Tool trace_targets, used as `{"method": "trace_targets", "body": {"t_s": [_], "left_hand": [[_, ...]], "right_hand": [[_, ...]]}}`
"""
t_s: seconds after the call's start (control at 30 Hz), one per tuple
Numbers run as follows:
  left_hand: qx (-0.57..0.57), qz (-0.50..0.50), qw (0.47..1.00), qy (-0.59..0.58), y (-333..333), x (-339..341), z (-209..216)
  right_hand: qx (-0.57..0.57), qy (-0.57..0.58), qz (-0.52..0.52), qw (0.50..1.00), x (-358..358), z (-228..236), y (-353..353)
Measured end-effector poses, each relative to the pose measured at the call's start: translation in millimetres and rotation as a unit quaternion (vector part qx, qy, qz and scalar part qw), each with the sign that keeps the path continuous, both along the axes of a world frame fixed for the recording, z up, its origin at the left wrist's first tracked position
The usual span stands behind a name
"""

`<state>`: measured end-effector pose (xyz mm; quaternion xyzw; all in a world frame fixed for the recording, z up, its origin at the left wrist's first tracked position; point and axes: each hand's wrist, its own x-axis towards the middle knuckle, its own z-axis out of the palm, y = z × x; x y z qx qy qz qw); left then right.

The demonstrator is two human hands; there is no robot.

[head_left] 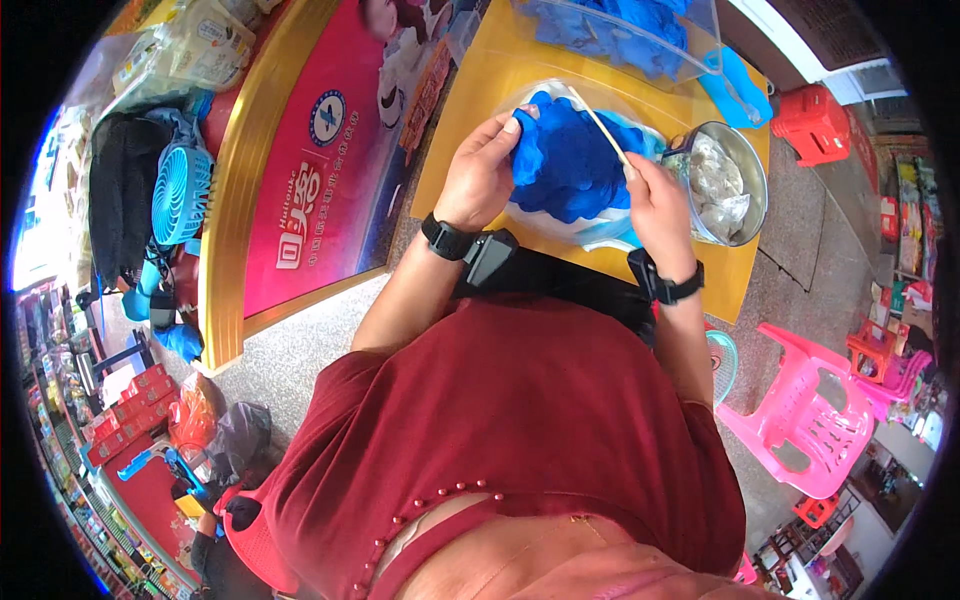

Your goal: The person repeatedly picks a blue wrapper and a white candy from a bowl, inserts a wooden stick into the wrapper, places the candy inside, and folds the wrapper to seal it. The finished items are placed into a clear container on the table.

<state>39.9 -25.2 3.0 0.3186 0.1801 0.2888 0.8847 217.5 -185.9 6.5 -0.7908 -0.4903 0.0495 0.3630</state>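
My left hand point(478, 178) pinches the edge of a blue, thin, ruffled piece between thumb and fingers. It is at the left side of a heap of similar blue pieces point(578, 170), whose material I cannot make out. The heap sits in a round, whitish container point(545, 225) that looks lined with clear plastic. My right hand point(658, 205) is closed around the lower end of a thin, pale wooden stick point(600, 124), which slants up and left over the heap. A metal pot point(756, 180) with a clear plastic bag point(718, 172) of pale contents stands just right of my right hand.
Under these lies a yellow tabletop point(462, 130). A clear plastic bin point(690, 62) of blue pieces stands at its far side, beside a light-blue object point(735, 92). A pink printed counter panel point(310, 165) rises at left. A pink chair point(805, 415) and red stool point(812, 125) stand right.
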Motion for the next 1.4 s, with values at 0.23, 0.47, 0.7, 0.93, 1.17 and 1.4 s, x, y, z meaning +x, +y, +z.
{"method": "trace_targets", "body": {"t_s": [0.23, 0.47, 0.7, 0.93, 1.17, 1.4], "left_hand": [[0.005, 0.037, 0.999, 0.003, 6.9, 1.9, -0.8], [0.071, 0.047, 0.996, 0.022, 5.8, 3.2, -0.4], [0.165, 0.081, 0.979, 0.083, 3.6, 1.9, 7.8], [0.084, 0.095, 0.990, 0.067, 6.7, 3.4, 5.9], [0.080, 0.087, 0.990, 0.077, 4.2, 6.4, 6.7], [0.027, 0.078, 0.995, 0.053, 9.9, 6.3, 1.4]], "right_hand": [[-0.023, 0.106, 0.081, 0.991, -26.1, 42.8, -19.8], [-0.005, 0.127, 0.087, 0.988, -31.0, 32.6, -23.3], [0.003, 0.145, 0.062, 0.987, -35.2, 26.5, -28.3], [0.019, 0.173, 0.046, 0.984, -36.3, 27.0, -35.1], [0.022, 0.174, 0.056, 0.983, -36.8, 21.7, -36.0], [0.022, 0.182, 0.049, 0.982, -38.3, 23.6, -35.1]]}}
